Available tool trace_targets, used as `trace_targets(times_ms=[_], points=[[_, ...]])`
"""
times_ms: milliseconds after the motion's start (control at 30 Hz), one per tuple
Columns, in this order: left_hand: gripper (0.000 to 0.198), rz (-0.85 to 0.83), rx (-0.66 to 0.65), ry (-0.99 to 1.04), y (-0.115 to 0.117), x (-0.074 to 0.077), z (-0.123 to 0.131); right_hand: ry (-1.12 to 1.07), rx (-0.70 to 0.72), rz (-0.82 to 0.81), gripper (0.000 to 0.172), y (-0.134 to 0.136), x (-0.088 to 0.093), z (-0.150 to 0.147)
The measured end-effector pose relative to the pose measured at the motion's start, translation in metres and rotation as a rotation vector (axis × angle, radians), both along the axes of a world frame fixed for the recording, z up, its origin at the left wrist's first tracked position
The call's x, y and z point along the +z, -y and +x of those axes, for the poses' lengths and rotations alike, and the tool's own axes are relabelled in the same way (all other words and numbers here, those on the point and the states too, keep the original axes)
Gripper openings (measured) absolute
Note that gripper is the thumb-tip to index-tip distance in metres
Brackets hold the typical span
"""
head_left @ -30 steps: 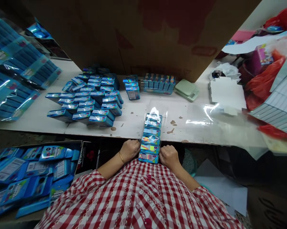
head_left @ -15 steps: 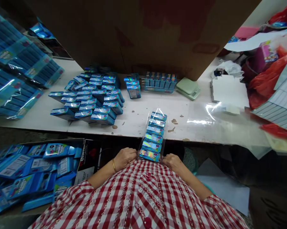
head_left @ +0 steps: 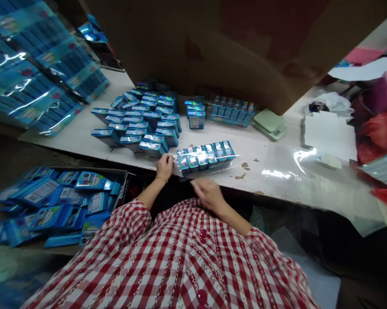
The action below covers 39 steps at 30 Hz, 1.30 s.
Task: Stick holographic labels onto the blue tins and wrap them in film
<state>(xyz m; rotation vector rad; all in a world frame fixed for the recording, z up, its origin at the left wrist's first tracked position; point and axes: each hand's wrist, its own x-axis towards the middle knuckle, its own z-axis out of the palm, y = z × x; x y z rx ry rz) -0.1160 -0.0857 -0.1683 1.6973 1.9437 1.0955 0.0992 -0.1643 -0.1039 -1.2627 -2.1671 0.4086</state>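
Observation:
A clear plastic bag (head_left: 204, 158) with a row of several small blue boxes inside lies on the near part of the table, turned sideways. At its left end my left hand (head_left: 165, 166) is closed, pinching the loose plastic between thumb and fingers. My right hand (head_left: 209, 195) is just in front of the table edge, below the bag. Motion smears its fingers; they look bent, and I cannot tell whether they touch the plastic.
Blue boxes (head_left: 137, 120) stand in rows at left. Behind are a small box group (head_left: 196, 120), another bagged row (head_left: 234, 112) and a pale green scale (head_left: 270, 124). Wrapped stacks (head_left: 48, 73) stand far left. A carton of loose boxes (head_left: 65, 197) is below. White card (head_left: 330, 135) lies right.
The bagged row has turned from lengthwise to crosswise and moved onto the table. My left hand has moved up to its left end; my right hand has moved inward and left.

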Motion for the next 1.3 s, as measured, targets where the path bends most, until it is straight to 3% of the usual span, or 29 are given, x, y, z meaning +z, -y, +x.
trace_targets(times_ms=[33, 67, 167, 233, 367, 433, 700, 900, 1000, 1067, 1167, 1300], points=[[0.023, -0.002, 0.025, 0.005, 0.005, -0.005, -0.001, -0.151, -0.035, 0.021, 0.029, -0.006, 0.005, 0.014], [0.024, -0.001, 0.010, -0.003, 0.012, -0.009, -0.002, -0.262, -0.168, 0.045, 0.030, -0.014, 0.008, 0.031], [0.025, -0.018, -0.171, -0.109, 0.032, -0.016, 0.003, -0.425, -0.550, 0.099, 0.030, -0.048, 0.013, 0.084], [0.027, -0.054, -0.254, -0.198, 0.039, -0.016, 0.008, -0.486, -0.609, -0.002, 0.033, -0.072, 0.011, 0.107], [0.030, -0.121, -0.292, -0.339, 0.041, -0.009, 0.014, -0.613, -0.583, -0.334, 0.038, -0.098, 0.003, 0.118], [0.029, -0.134, -0.303, -0.385, 0.040, -0.006, 0.014, -0.648, -0.581, -0.421, 0.039, -0.101, 0.001, 0.114], [0.020, -0.149, -0.321, -0.444, 0.037, -0.001, 0.012, -0.727, -0.544, -0.434, 0.036, -0.108, 0.000, 0.109], [0.015, -0.091, -0.308, -0.414, 0.035, -0.007, 0.010, -0.720, -0.503, -0.445, 0.032, -0.112, -0.005, 0.113], [0.014, -0.097, -0.285, -0.297, 0.032, -0.007, 0.008, -0.752, -0.488, -0.480, 0.032, -0.116, -0.004, 0.112], [0.021, -0.116, -0.227, -0.084, 0.030, -0.001, 0.008, -0.772, -0.504, -0.493, 0.033, -0.120, -0.001, 0.111], [0.041, -0.094, -0.107, 0.315, 0.032, 0.019, 0.010, -0.779, -0.516, -0.492, 0.031, -0.123, 0.007, 0.110], [0.036, -0.120, -0.108, 0.537, 0.038, 0.051, 0.019, -0.724, -0.455, -0.516, 0.027, -0.126, 0.021, 0.111]])
